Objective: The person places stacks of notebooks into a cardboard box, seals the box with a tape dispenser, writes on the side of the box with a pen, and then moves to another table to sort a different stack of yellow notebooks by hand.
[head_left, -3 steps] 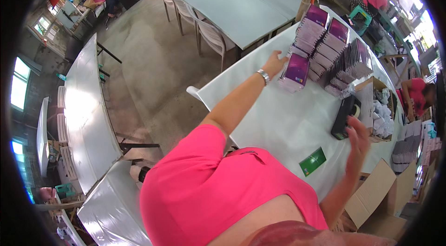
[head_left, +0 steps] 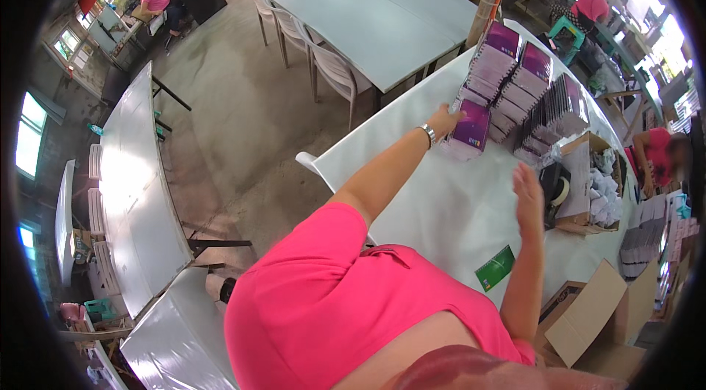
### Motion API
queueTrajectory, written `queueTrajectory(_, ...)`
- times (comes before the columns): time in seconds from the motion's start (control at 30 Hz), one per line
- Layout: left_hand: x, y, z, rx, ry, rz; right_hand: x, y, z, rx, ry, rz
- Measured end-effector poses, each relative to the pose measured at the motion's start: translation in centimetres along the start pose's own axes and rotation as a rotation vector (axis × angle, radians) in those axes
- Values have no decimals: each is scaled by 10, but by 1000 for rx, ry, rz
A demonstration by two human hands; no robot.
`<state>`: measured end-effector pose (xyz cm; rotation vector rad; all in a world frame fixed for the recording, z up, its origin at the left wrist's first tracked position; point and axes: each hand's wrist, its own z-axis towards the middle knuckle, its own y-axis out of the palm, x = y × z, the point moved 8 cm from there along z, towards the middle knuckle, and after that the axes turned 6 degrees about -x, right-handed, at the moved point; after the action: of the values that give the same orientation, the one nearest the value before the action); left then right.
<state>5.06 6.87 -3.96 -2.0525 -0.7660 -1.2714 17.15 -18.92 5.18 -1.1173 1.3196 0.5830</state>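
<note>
At the left edge of a short stack of purple-covered spiral notebooks (head_left: 473, 127), my left hand (head_left: 444, 122) has its fingers closed on the upper notebooks. Part of those fingers is hidden by the stack. My right hand (head_left: 528, 199) is raised over the table, slightly blurred, holding nothing, its fingers stretched out. Just beyond it stands a black tape dispenser (head_left: 551, 178) with a roll of tape, partly covered by the hand. A green spiral notebook (head_left: 495, 268) lies flat near my body, left of my right forearm.
Taller purple notebook stacks (head_left: 532, 70) stand behind, with dark-edged notebooks (head_left: 565, 107) beside them. A cardboard box of crumpled paper (head_left: 604, 195) sits at the right. An open carton (head_left: 586, 313) is nearer me. Beyond the white table (head_left: 412, 195) are a long table (head_left: 360, 4) and chairs.
My left hand has moved right and slightly nearer me, onto the notebook stack's edge. My right hand has swung left from the tape dispenser's near end, fingers straightening.
</note>
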Motion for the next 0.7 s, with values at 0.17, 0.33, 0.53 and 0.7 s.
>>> queueTrajectory(0.17,-40,58,19,-307,-80,-170,114,50,100,139,445,463)
queueTrajectory(0.33,-32,53,-6,-389,47,-200,122,92,110,79,324,497)
queueTrajectory(0.53,-83,44,-75,-582,-87,-921,-1,68,19,186,5,-293)
queueTrajectory(0.7,-24,90,-116,-1011,66,-977,-109,-21,-89,477,-252,-338)
